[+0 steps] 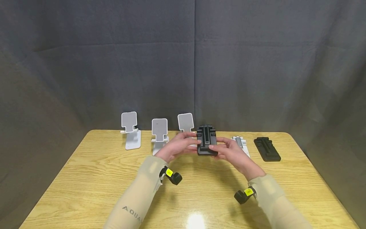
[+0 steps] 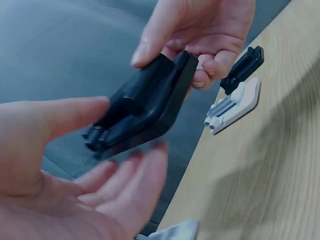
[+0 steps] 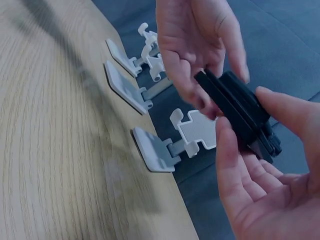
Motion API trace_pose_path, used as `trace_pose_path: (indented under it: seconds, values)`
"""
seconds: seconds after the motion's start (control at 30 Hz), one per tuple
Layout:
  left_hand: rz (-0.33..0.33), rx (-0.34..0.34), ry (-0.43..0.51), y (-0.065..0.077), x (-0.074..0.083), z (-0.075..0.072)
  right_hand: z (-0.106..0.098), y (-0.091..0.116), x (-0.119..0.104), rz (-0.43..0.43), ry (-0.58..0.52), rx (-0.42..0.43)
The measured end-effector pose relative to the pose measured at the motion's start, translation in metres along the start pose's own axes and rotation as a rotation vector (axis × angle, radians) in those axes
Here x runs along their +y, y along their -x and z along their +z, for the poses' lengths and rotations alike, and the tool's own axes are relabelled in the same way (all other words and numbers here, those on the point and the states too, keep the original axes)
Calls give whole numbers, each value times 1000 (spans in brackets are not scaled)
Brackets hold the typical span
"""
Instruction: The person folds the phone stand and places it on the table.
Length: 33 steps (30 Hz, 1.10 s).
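Note:
A folded black phone stand [image 1: 207, 141] is held up above the far part of the table, between both hands. My left hand [image 1: 180, 145] grips its left side, thumb on the upper face and fingers toward the underside; those fingers are blurred in the left wrist view. On the other side, my right hand [image 1: 235, 155] pinches it with the thumb on top and fingers beneath. Seen from the right wrist, the black stand [image 3: 237, 107] is edge-on and tilted. Just behind the left hand is an unfolded white phone stand [image 1: 186, 121], partly hidden by that hand.
Two more unfolded white stands [image 1: 129, 121] [image 1: 159, 129] are on the left of the wooden table [image 1: 100, 178]. To the right lie a folded white stand [image 1: 245, 149], partly covered by the right hand, and another folded black stand [image 1: 267, 149]. A dark curtain [image 1: 143, 79] hangs behind.

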<state>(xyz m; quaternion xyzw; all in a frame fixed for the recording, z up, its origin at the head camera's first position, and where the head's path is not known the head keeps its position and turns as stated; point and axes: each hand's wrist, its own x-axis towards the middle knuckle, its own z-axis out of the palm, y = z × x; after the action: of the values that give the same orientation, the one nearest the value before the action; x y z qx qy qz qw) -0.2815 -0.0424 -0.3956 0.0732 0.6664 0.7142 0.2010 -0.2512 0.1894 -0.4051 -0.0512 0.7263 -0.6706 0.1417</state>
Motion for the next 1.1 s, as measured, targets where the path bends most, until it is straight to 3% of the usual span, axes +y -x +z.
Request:
trace_pose_path:
  seconds: [0.23, 0.6, 0.9, 1.1]
  values:
    - [19, 60, -71, 1, 1, -6, -8, -3, 2, 35, 7, 72]
    - [22, 63, -107, 3, 2, -13, -19, -11, 10, 41, 54, 123]
    - [25, 157, -115, 1, 0, -14, -27, -23, 19, 105, 125, 173]
    - [64, 239, -115, 2, -1, -16, -28, -28, 21, 143, 150, 189]
